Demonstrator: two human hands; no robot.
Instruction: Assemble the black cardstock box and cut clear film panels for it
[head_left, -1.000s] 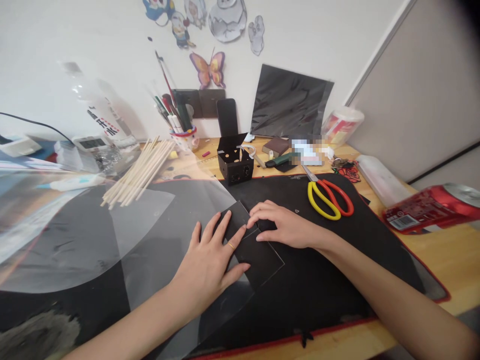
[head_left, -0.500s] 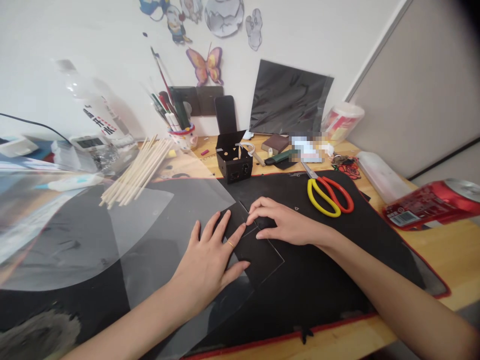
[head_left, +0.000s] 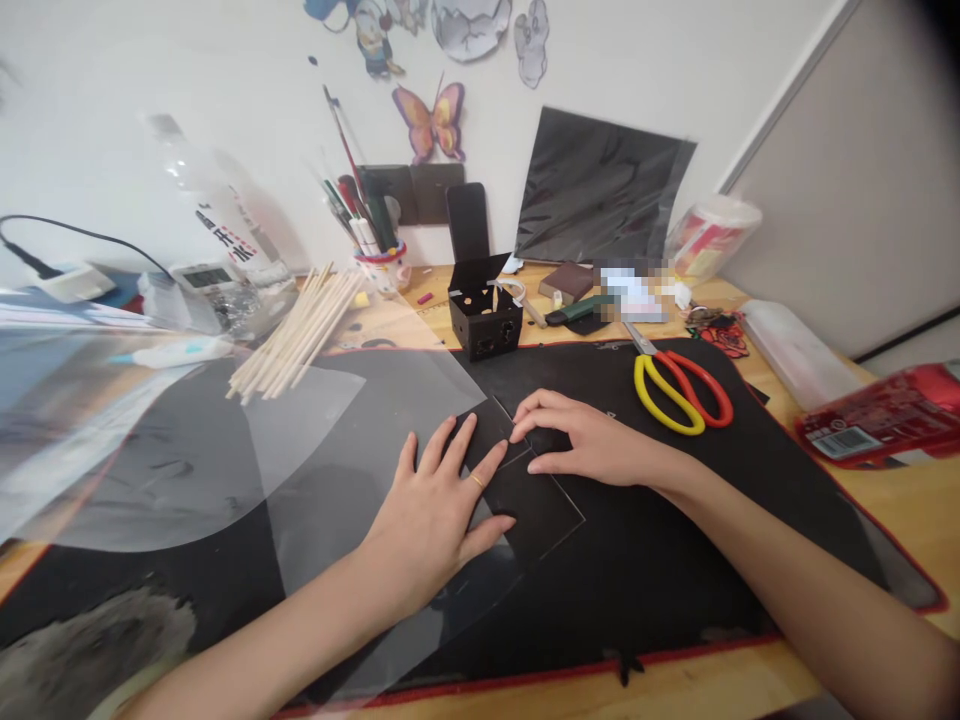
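My left hand [head_left: 442, 510] lies flat with its fingers spread. It presses on a clear plastic sheet [head_left: 390, 390] and a black rectangular piece [head_left: 544, 505] with pale edges. My right hand [head_left: 585, 440] is at the far right edge of that piece, its fingers bent and the thumb apart from them. Its fingertips touch down close to my left index fingertip, and I see nothing held between them. Beyond both hands stands a small black box [head_left: 484, 330] with its lid raised and holes in its sides.
Scissors [head_left: 649, 352] with yellow and red handles lie right of my hands on the black mat [head_left: 637, 560]. Wooden sticks [head_left: 296, 340] rest at left on the plastic. A red can [head_left: 892, 415], a bottle [head_left: 225, 215] and a pen cup [head_left: 382, 265] stand around.
The whole scene has shifted right in view as the head turned slightly left. Both hands keep nearly the same pose on the black piece.
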